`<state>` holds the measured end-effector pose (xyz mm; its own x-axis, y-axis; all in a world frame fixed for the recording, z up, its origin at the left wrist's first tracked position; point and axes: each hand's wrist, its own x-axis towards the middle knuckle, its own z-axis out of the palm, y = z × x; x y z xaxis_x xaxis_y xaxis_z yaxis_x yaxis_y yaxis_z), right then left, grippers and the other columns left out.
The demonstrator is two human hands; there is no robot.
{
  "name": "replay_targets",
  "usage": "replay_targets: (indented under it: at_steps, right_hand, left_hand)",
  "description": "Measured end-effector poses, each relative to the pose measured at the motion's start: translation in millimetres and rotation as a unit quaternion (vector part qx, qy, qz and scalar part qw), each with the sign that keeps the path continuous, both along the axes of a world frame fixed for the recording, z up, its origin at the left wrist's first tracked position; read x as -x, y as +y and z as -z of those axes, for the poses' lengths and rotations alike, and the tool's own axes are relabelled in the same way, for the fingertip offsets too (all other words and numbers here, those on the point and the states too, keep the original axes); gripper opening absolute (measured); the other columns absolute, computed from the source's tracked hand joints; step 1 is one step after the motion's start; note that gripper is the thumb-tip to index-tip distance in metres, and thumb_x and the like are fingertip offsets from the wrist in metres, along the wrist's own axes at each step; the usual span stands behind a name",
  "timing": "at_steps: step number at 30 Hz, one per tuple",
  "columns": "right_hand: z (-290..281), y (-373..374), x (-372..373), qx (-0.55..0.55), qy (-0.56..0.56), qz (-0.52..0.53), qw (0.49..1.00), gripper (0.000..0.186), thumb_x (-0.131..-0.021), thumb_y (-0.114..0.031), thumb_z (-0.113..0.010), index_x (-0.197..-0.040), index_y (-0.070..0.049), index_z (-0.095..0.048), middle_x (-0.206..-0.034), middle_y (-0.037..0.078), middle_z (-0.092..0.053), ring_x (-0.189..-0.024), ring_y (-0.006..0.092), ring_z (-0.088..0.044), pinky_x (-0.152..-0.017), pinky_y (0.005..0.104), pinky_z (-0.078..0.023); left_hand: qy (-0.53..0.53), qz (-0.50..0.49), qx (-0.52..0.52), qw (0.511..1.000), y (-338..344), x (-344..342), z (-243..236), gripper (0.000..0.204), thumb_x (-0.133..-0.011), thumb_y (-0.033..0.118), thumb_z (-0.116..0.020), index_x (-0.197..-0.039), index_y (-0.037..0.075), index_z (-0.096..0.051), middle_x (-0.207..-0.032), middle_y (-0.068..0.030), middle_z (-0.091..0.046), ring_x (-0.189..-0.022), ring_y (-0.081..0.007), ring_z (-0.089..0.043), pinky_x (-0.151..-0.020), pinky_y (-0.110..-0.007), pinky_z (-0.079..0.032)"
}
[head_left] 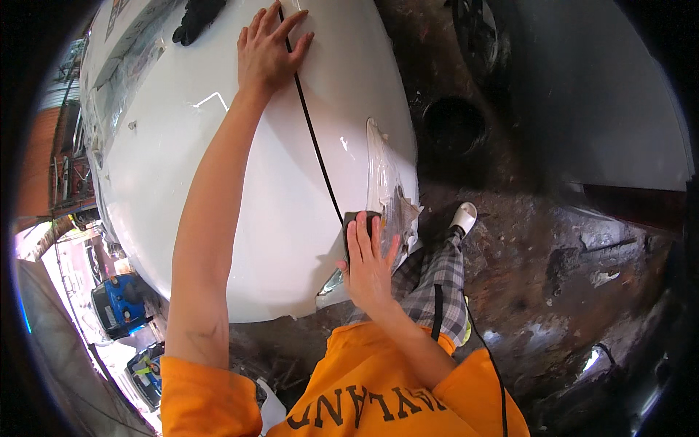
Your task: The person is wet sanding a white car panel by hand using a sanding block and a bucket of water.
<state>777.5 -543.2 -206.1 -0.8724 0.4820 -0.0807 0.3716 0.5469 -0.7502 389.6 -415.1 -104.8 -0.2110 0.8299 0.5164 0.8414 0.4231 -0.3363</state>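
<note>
My left hand (268, 60) lies spread on a glossy white car body panel (277, 175), its fingers apart on both sides of a black gap line (313, 142). Nothing is in that hand. Lower down, my right hand (370, 277) presses a dark grey sanding pad (348, 227) against the panel, beside the lower end of the gap. The fingers cover most of the pad. Right next to it, wrinkled clear film and torn tape cover the headlight area (389, 193) at the panel's edge.
Black cloth (196, 20) lies at the far end of the panel. To the right stands a dark grey vehicle panel (604, 95), with a black round container (454, 124) on the dirty floor (524, 291). Blue vehicles (122, 304) show at the left. A black cord (495, 364) hangs over my shirt.
</note>
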Motion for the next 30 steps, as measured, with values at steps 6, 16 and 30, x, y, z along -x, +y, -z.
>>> replay_targets:
  at_steps: [6,16,30]
  right_hand:
    - [-26,77,77,-0.098,0.096,0.028,0.990,0.087,-0.085,-0.032,-0.071,-0.156,-0.005,-0.029,-0.166,0.015,-0.020,-0.152,0.0391,-0.021,-0.115,0.0702,-0.015]
    - [-38,97,121,-0.114,0.115,0.027,0.986,0.082,-0.091,-0.034,-0.063,-0.156,0.000,-0.025,-0.167,0.017,-0.014,-0.152,0.0400,-0.018,-0.114,0.0713,-0.018]
    - [-16,177,200,0.056,0.149,0.130,0.979,0.083,-0.096,-0.035,-0.057,-0.158,0.001,-0.017,-0.166,0.021,-0.015,-0.152,0.0416,-0.017,-0.118,0.0640,-0.016]
  left_hand:
    - [-0.118,-0.035,0.013,0.992,17,-39,-10,0.049,-0.096,0.046,-0.057,-0.140,0.026,-0.057,-0.157,-0.0158,-0.039,-0.147,-0.0368,-0.032,-0.120,-0.054,-0.024]
    - [-0.055,-0.022,-0.031,0.998,9,-18,-6,0.043,-0.094,0.048,-0.061,-0.135,0.034,-0.061,-0.154,-0.0085,-0.044,-0.144,-0.0323,-0.038,-0.118,-0.053,-0.027]
    - [-0.148,-0.035,-0.028,0.988,20,-37,-24,0.044,-0.092,0.038,-0.066,-0.135,0.028,-0.062,-0.157,-0.0095,-0.040,-0.146,-0.0329,-0.034,-0.119,-0.053,-0.024]
